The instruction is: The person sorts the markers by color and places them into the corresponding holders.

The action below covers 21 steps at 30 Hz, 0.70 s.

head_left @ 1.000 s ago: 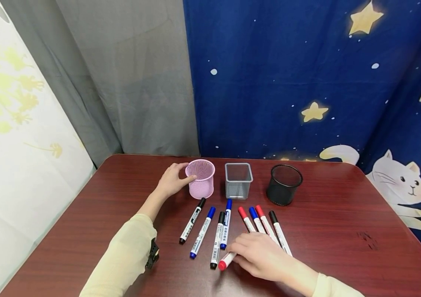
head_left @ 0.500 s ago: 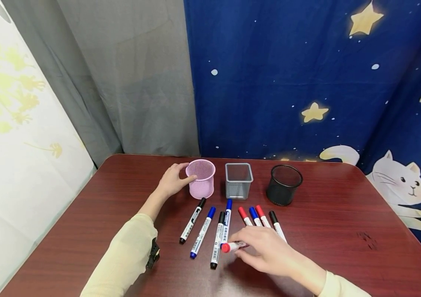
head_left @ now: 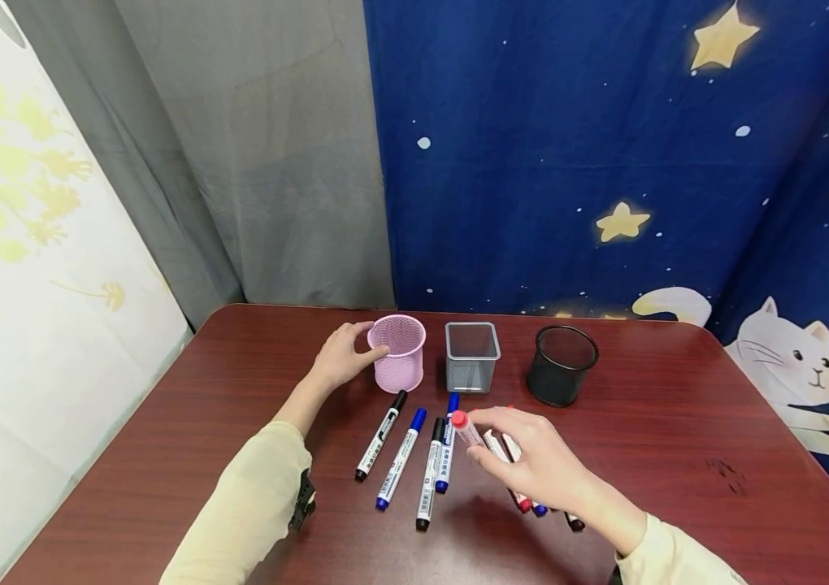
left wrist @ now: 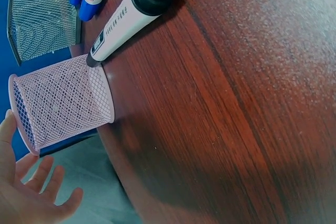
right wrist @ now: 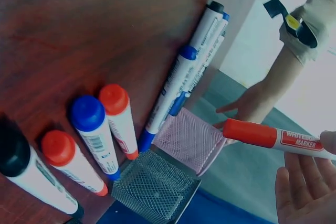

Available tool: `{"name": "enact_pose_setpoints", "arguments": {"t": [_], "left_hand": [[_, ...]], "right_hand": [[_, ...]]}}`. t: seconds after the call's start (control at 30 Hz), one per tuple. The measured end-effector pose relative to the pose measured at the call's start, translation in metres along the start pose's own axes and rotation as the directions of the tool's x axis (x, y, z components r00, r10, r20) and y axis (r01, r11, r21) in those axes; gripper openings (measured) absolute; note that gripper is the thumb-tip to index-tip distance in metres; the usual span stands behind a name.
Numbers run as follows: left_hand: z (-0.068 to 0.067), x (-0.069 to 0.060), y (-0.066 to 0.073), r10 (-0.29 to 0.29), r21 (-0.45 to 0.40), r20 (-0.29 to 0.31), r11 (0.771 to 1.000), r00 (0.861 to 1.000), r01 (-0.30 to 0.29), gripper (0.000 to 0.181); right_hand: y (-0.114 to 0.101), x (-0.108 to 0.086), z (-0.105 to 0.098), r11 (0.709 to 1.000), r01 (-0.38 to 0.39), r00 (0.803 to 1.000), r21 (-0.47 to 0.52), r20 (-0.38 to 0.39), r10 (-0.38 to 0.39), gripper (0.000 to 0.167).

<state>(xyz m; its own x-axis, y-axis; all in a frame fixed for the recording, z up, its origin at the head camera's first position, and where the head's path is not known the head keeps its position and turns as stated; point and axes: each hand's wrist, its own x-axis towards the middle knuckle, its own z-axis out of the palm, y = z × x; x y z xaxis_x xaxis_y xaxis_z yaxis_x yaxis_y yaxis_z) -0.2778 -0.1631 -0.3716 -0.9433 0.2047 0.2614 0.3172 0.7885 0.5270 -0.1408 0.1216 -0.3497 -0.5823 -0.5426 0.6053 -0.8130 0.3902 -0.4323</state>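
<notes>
My left hand (head_left: 340, 355) holds the pink mesh pen holder (head_left: 397, 372) by its rim, thumb at the front, forefinger on the other side (left wrist: 63, 103). In the left wrist view its other fingers hang apart from the mesh. My right hand (head_left: 542, 461) pinches a red whiteboard marker (right wrist: 252, 133) between thumb and fingers, raised above the table with its red cap pointing up and left. Below that hand lie red, blue and black markers (right wrist: 94, 135), partly hidden in the head view. Left of them are two black markers (head_left: 381, 436) and two blue ones (head_left: 401, 460).
A grey square mesh holder (head_left: 470, 370) stands right of the pink one, with a black round mesh holder (head_left: 563, 370) farther right. All three stand toward the back of the red-brown table (head_left: 678, 455). Grey and blue curtains (head_left: 531, 162) hang behind.
My right hand has lifted the red marker from the table and moved it up and away, tipping its cap end upward. The left hand stays at the pink pen holder.
</notes>
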Motion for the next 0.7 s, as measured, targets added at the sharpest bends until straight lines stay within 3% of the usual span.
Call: {"name": "enact_pose_setpoints", "arguments": {"t": [0.13, 0.37, 0.7], "left_hand": [[0.000, 0.000, -0.001, 0.018, 0.002, -0.009, 1.000, 1.000, -0.018, 0.058], [-0.001, 0.000, 0.000, 0.009, 0.001, -0.009, 1.000, 1.000, -0.009, 0.058], [-0.001, -0.001, 0.002, -0.004, 0.000, -0.005, 1.000, 1.000, 0.004, 0.058]], "right_hand": [[0.001, 0.007, -0.003, 0.995, -0.074, 0.997, 0.070, -0.022, 0.075, 0.028], [-0.026, 0.032, -0.021, 0.981, -0.154, 0.977, 0.119, -0.127, 0.169, 0.030], [-0.024, 0.049, -0.031, 0.951, -0.254, 0.937, 0.176, -0.199, 0.287, 0.028]]}}
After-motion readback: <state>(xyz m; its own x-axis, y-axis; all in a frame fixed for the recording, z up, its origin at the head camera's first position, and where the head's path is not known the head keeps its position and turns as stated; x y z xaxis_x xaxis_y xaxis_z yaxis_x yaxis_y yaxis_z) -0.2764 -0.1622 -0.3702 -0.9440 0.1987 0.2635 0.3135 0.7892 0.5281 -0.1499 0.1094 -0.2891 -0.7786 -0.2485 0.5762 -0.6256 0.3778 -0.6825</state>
